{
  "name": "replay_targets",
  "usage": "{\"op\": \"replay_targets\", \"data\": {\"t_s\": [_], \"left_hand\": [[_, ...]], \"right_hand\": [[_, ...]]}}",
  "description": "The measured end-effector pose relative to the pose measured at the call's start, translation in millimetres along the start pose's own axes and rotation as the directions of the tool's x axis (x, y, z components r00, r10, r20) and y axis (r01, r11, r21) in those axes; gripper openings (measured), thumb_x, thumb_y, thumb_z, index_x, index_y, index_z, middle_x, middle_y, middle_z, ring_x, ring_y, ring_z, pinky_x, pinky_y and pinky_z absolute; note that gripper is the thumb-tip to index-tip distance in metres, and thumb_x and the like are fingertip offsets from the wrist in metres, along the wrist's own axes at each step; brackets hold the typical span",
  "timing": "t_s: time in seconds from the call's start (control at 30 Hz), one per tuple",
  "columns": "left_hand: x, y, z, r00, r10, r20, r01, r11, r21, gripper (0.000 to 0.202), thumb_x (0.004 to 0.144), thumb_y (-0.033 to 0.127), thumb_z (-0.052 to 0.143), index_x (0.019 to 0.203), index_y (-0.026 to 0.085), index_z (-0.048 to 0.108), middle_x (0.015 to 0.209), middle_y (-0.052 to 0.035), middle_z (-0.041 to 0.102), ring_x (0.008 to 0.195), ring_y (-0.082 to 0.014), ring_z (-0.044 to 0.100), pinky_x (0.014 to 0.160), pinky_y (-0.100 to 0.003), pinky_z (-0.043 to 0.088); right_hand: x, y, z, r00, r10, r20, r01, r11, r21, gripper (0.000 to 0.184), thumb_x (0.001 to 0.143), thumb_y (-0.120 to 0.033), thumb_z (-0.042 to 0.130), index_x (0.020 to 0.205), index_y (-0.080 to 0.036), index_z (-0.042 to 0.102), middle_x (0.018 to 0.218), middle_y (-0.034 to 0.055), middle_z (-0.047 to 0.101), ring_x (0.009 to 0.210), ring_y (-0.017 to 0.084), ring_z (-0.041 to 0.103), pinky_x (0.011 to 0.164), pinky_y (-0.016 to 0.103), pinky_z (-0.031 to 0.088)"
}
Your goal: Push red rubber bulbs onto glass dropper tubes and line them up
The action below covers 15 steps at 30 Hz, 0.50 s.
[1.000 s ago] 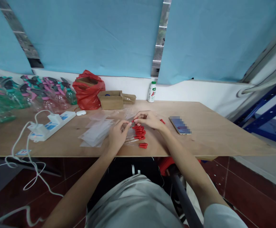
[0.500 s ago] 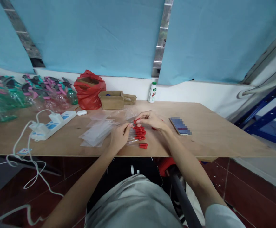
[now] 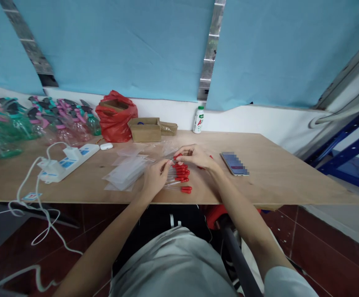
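My right hand (image 3: 197, 156) is closed in a pinch on the red rubber bulb of a dropper (image 3: 177, 157), whose clear tube points left. Just left of it, my left hand (image 3: 155, 176) has thumb and forefinger pressed together near that tube. What lies between those fingertips is too small to make out. Below the hands, several more droppers (image 3: 182, 173) lie in a row with red bulbs to the right. Their clear tubes run partly behind my left hand. Flat clear plastic bags (image 3: 124, 174) are stacked left of my left hand.
A phone (image 3: 234, 163) lies right of my right arm. At the back stand a white bottle (image 3: 199, 120), a cardboard box (image 3: 146, 131) and a red plastic bag (image 3: 115, 123). Leftward are a power strip (image 3: 69, 163) with cables and several spray bottles (image 3: 64, 130).
Almost nothing differs. Both hands stay in place around the held dropper, with only a slight shift of the fingers.
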<state>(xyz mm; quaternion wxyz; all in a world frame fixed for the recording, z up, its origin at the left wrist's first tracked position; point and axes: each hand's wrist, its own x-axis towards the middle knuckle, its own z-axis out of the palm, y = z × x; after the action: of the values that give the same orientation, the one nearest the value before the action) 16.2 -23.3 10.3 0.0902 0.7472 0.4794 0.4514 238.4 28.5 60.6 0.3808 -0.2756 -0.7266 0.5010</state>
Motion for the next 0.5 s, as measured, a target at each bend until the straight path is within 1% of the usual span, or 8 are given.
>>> {"op": "replay_targets", "data": {"t_s": [0.1,0.2,0.37,0.5], "left_hand": [[0,-2,0.5,1.000,0.003,0.022,-0.003,0.999,-0.037,0.038,0.109,0.042,0.047,0.105,0.023,0.080,0.089,-0.0041,0.080,0.075,-0.0182,0.067,0.072,-0.029,0.045],[0,-5,0.3,0.999,0.012,0.042,-0.010,0.999,-0.052,0.038,0.108,0.042,0.047,0.103,0.022,0.080,0.088,-0.0055,0.079,0.076,-0.0195,0.068,0.072,-0.030,0.047],[1,-6,-0.9,0.997,0.021,0.070,-0.016,0.997,-0.070,0.038,0.108,0.041,0.048,0.096,0.022,0.079,0.082,-0.0029,0.076,0.070,-0.0177,0.064,0.068,-0.029,0.044],[1,-3,-2.9,0.997,0.032,0.076,-0.026,0.996,-0.081,0.037,0.107,0.039,0.049,0.097,0.022,0.080,0.086,-0.0037,0.078,0.074,-0.0185,0.067,0.071,-0.030,0.045]], "right_hand": [[0,1,0,1.000,0.014,0.005,-0.014,1.000,0.009,0.037,0.079,-0.039,0.090,0.104,-0.013,0.081,0.085,0.0070,0.082,0.075,0.015,0.076,0.076,0.028,0.064],[0,4,0,0.999,0.049,-0.002,-0.049,0.997,0.051,0.039,0.075,-0.040,0.093,0.101,-0.013,0.082,0.086,0.0084,0.083,0.076,0.018,0.079,0.077,0.031,0.066],[0,10,2,0.996,0.088,-0.007,-0.086,0.992,0.097,0.043,0.072,-0.041,0.095,0.100,-0.012,0.082,0.086,0.0100,0.083,0.076,0.019,0.080,0.077,0.031,0.067],[1,13,3,0.995,0.101,-0.001,-0.101,0.989,0.112,0.042,0.071,-0.040,0.096,0.099,-0.011,0.082,0.086,0.0104,0.083,0.077,0.019,0.081,0.077,0.031,0.068]]}}
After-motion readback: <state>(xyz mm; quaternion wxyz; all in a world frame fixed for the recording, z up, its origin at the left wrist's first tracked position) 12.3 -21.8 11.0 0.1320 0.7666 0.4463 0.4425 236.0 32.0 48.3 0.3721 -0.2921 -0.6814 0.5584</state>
